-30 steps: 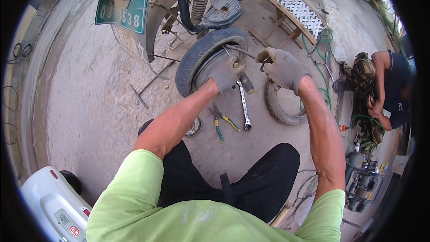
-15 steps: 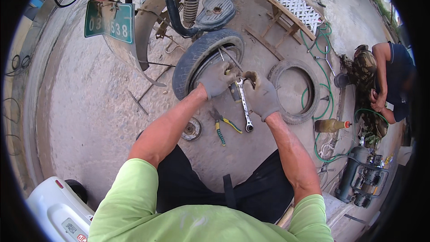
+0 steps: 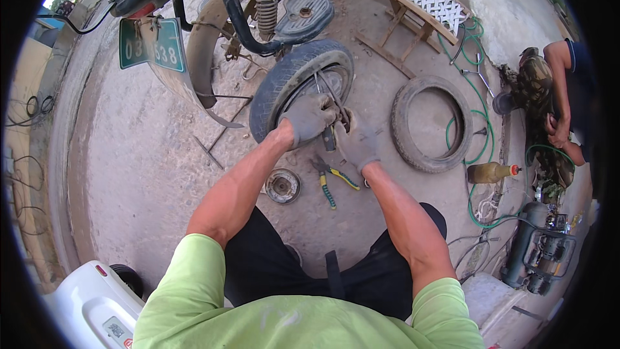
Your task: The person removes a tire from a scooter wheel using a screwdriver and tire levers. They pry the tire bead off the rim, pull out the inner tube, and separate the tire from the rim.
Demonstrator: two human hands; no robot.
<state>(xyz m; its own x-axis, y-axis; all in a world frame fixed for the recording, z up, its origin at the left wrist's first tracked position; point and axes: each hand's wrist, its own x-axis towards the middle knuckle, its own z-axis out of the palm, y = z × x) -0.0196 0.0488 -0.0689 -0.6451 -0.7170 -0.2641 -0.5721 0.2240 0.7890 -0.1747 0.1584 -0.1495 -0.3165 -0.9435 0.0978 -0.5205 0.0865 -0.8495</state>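
Left hand (image 3: 311, 118): gloved in grey, closed around a screwdriver-like tool (image 3: 329, 140), with dark handle poking out below the fist and thin shaft slanting up past the knuckles
Right hand (image 3: 356, 139): gloved alike, just beside the left, closed on the near end of a metal lever (image 3: 334, 94); exact finger placement partly hidden
Wheel (image 3: 302, 81): just ahead of both hands, tilted, with hub side toward the right hand; apparently off its mount, though close to the motorbike (image 3: 307, 16) beyond
Tyre (image 3: 263, 106): around the rim (image 3: 332, 81), mostly in place as far as visible; both tools reaching in at the edge
Done so far: wheel out in reach, lever and second tool set at the rim, by all appearances
Left undone: tyre and rim not parted; probably an early or middle stage of the prying
Loose tyre (image 3: 400, 123): flat on the ground to the right of the right hand, without a rim
Round metal part (image 3: 283, 186): on the ground, nearer the body than the left hand, apart from the wheel
Pliers (image 3: 327, 189): on the ground below the hands, between the forearms, not in use
Bottle (image 3: 491, 172): farther right of the right hand, near a green hose (image 3: 475, 213)
Unclear: depth of the tool tips behind the tyre edge
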